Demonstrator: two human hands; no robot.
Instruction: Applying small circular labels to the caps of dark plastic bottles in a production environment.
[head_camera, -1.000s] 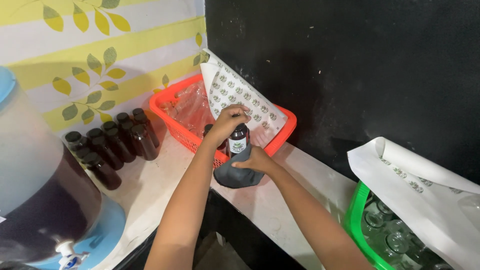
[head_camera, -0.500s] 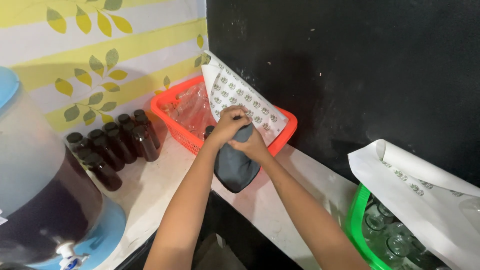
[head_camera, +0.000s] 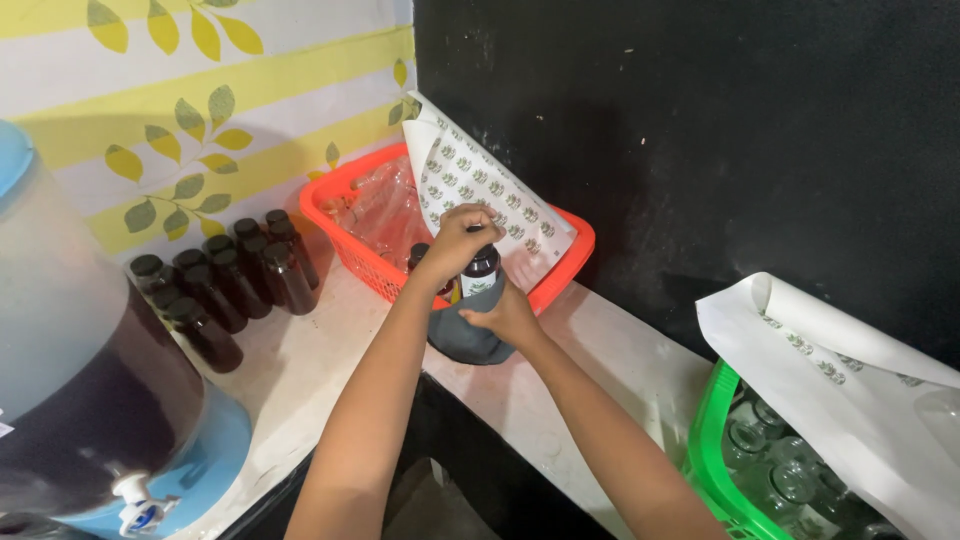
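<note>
Blue plastic forms the base of a large dispenser (head_camera: 90, 400) at nine o'clock, its clear tank holding dark liquid in the lower half. Just past it, at ten o'clock, a cluster of small dark capped bottles (head_camera: 220, 280) stands upright on the pale counter (head_camera: 300, 390), all apparently full. Farther along, an orange basket (head_camera: 345, 215) sits against the wall with clear empty bottles inside and a sheet of printed labels (head_camera: 480, 190) draped over its far side. At the centre, the left hand (head_camera: 455, 240) closes from above around the cap of a small dark bottle (head_camera: 481, 275) with a pale label, fingers curled tight. The right hand (head_camera: 508, 312) grips the bottle's lower part through a dark grey cloth (head_camera: 465, 340), which rests on the counter just in front of the basket. At four o'clock a green basket (head_camera: 715, 440) holds clear glass bottles, partly covered by another white label sheet (head_camera: 850, 370).
</note>
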